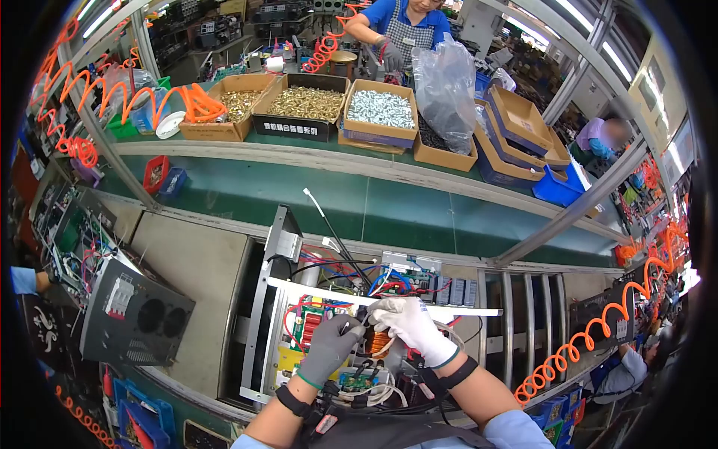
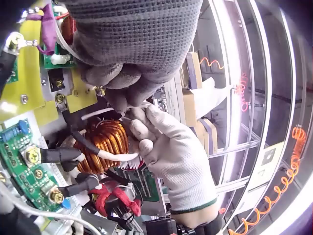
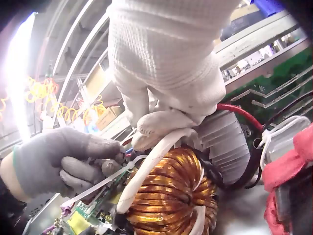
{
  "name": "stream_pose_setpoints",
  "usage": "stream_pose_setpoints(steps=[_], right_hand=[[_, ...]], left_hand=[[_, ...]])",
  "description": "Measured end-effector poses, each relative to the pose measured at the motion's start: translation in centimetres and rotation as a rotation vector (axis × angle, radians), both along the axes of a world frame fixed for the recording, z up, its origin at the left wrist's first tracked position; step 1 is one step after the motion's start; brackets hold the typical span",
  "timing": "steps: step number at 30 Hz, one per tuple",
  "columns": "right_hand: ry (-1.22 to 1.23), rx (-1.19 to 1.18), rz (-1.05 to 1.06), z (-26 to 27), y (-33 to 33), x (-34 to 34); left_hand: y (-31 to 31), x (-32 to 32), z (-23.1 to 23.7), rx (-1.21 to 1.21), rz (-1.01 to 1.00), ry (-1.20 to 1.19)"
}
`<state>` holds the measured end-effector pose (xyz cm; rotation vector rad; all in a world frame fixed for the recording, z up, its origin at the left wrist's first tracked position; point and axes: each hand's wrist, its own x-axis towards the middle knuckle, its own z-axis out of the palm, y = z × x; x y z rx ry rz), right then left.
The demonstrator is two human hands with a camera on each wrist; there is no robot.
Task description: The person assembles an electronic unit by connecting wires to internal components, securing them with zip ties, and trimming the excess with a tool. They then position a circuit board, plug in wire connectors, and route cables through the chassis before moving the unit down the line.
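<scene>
My left hand [image 1: 329, 348], in a grey glove, bends its fingers around a thin white cable tie [image 3: 100, 185] above an opened electrical unit. Close against it, my right hand [image 1: 415, 325], in a white glove, pinches with thumb and fingertips where the tie passes between the hands. The pinched end is mostly hidden by the gloves. Just below both hands sits a copper-wound ring coil [image 3: 168, 196]. A white-sleeved cable [image 3: 151, 169] arches over the coil, under my right fingers. Green circuit boards [image 2: 27, 156] with black cable lugs lie beside it.
A white metal strip [image 1: 471, 310] crosses the unit behind my hands. Boxes of brass-coloured screws [image 1: 307, 103] and silver screws [image 1: 380, 110] stand on the shelf ahead. A black-cased unit [image 1: 138, 314] is at left, rollers [image 1: 527, 314] at right. Another person works opposite.
</scene>
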<state>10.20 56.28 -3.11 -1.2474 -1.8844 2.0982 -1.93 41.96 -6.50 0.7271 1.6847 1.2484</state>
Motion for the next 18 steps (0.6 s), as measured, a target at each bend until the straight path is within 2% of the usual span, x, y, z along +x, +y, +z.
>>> stream_pose_setpoints(steps=[1, 4, 6, 10, 18], right_hand=[[-0.004, 0.000, -0.001, 0.0, 0.0, 0.0], [-0.024, 0.028, -0.013, 0.1, -0.1, -0.1], [0.006, -0.055, -0.049, 0.1, 0.0, -0.1], [0.053, -0.064, -0.080, -0.4, -0.1, 0.0], [0.014, -0.065, -0.014, 0.2, 0.1, -0.1]], left_hand=[[-0.1, 0.1, -0.3, 0.005, -0.002, 0.057], [-0.3, 0.2, 0.2, 0.009, 0.010, 0.045], [-0.2, 0.2, 1.1, 0.007, 0.009, 0.041], [-0.2, 0.2, 0.8, 0.029, 0.005, 0.000], [-0.1, 0.1, 0.2, 0.019, -0.016, 0.070]])
